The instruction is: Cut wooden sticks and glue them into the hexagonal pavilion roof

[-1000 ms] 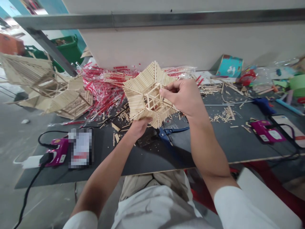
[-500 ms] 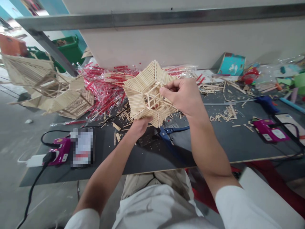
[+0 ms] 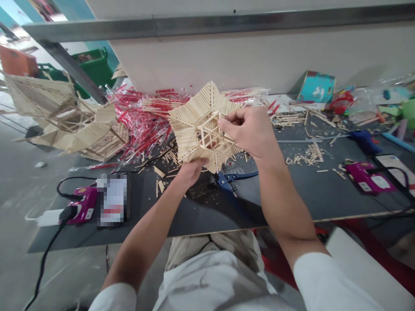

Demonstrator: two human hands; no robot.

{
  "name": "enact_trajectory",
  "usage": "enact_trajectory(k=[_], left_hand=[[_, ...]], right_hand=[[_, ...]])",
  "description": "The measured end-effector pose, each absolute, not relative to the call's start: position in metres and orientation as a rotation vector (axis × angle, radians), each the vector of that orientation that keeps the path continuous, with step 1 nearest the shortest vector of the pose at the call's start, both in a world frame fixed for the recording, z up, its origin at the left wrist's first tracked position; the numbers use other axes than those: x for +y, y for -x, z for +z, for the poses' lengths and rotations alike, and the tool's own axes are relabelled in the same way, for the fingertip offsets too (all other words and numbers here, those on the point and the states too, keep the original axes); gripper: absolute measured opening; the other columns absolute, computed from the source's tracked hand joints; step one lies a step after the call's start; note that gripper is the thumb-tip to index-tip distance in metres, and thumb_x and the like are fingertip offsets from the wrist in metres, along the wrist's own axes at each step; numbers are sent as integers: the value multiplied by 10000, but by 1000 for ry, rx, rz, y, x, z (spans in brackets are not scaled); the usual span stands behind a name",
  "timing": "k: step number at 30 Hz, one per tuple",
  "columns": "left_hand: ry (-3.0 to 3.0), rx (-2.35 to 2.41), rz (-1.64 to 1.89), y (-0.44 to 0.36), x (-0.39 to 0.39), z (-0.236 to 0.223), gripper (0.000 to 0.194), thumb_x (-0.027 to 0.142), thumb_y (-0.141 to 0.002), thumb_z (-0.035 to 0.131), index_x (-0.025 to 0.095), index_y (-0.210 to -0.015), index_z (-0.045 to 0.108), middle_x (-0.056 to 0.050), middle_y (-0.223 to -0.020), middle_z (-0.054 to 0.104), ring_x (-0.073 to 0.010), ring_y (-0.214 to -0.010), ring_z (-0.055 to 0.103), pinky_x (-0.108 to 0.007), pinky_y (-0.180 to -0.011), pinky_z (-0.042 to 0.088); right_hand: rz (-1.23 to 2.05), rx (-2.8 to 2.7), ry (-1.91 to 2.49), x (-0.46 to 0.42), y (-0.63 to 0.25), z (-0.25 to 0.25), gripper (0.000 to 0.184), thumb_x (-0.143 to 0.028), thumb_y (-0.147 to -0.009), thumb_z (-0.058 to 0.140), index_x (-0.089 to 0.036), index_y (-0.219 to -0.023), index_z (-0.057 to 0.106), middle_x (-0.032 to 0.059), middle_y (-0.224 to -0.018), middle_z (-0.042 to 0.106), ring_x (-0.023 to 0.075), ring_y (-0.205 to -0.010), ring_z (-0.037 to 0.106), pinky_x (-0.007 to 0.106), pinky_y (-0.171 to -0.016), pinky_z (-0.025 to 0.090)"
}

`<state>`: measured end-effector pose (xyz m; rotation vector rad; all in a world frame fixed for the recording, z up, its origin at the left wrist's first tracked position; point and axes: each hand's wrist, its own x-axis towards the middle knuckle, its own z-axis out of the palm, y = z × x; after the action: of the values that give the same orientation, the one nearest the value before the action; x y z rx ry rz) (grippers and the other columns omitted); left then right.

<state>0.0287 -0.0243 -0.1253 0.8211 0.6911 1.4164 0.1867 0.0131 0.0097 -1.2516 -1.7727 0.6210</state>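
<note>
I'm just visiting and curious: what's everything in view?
Stick star: one, pale wood, centre
Workbench: one, dark grey, centre
Larger stick structure: one, pale wood, left
Plastic wrappers: many, red and clear, behind star
Loose sticks: many, pale, across workbench
Plier-like tool: one, blue, below star
Power sockets: two, purple, left and right
Phones: two, colours unclear, beside sockets
Box-like item: one, teal, back right
Bin: at least one, green, back left
Rail: one, grey, back
Mixed clutter: uncounted, multicoloured, right
Left hand: one, bare, holding star
Right hand: one, bare, pinching at star

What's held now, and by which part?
Pale, star-shaped wooden-stick structure: left hand at its lower edge; right hand pinching a short pale stick by its open centre, loose or attached unclear.
</note>
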Motion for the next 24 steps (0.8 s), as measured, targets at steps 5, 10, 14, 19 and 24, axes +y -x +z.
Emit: enact_trajectory(k=[5,10,14,19,24], left_hand=[[-820,652,1425,-27,-23,-130,616,250,-594,910,298,-1191,765,-31,-1182,802,-328,-1351,627,-506,-1158,463],[-818,670,1424,-26,-23,-133,600,225,-597,882,292,-1182,767,-23,-1178,806,-322,-1333,641,-498,-1166,459],[-804,696,1413,-25,-23,-133,583,213,-592,862,293,-1162,774,-25,-1156,808,-337,-1354,624,-517,-1166,457],[-818,683,1423,-26,-23,-131,633,231,-589,875,293,-1207,754,-32,-1205,793,-334,-1365,617,-517,-1186,442],[-826,679,1439,-27,-23,-134,619,226,-597,872,312,-1199,758,-15,-1194,797,-314,-1330,643,-510,-1178,456]], right_hand=[[637,-1775,1254,14,-188,10,226,-262,-813,756,-170,-637,648,-21,-566,532,100,-560,422,305,-565,332],[664,-1783,1262,14,-189,10,217,-274,-812,758,-166,-651,661,-17,-582,541,99,-570,424,302,-559,329],[681,-1801,1271,12,-189,13,213,-280,-818,762,-171,-663,665,-20,-579,538,101,-570,421,302,-557,327],[689,-1813,1273,12,-189,14,214,-290,-828,760,-172,-672,671,-18,-580,539,104,-568,419,308,-559,330],[668,-1817,1282,12,-189,14,198,-266,-812,752,-170,-661,667,-23,-577,542,100,-567,420,304,-577,342]])
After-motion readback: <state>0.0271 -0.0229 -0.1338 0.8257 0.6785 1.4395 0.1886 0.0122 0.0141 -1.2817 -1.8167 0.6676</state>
